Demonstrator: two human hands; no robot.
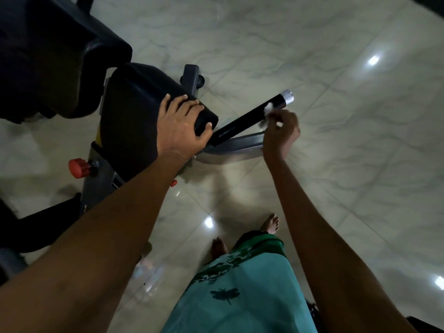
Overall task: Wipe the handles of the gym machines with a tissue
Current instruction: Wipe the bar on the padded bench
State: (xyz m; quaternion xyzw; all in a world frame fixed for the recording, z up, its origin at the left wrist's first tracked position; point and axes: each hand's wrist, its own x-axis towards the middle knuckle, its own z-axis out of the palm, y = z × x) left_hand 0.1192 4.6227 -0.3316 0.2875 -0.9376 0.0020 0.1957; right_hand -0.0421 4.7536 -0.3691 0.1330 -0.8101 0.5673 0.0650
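A black handle (242, 121) with a silver end cap (287, 98) sticks out to the right from a gym machine. My right hand (281, 133) is closed on a white tissue (269, 108) and presses it against the handle just short of the silver cap. Only scraps of the tissue show between my fingers. My left hand (181, 126) lies over the corner of a black padded seat (141, 118), fingers spread and curled around its edge.
The machine's grey frame (240, 145) runs under the handle. A red knob (78, 168) juts out at the left, below the pad. A larger black pad (48, 49) fills the upper left. My bare feet (271, 223) stand on glossy marble floor tiles (336, 164).
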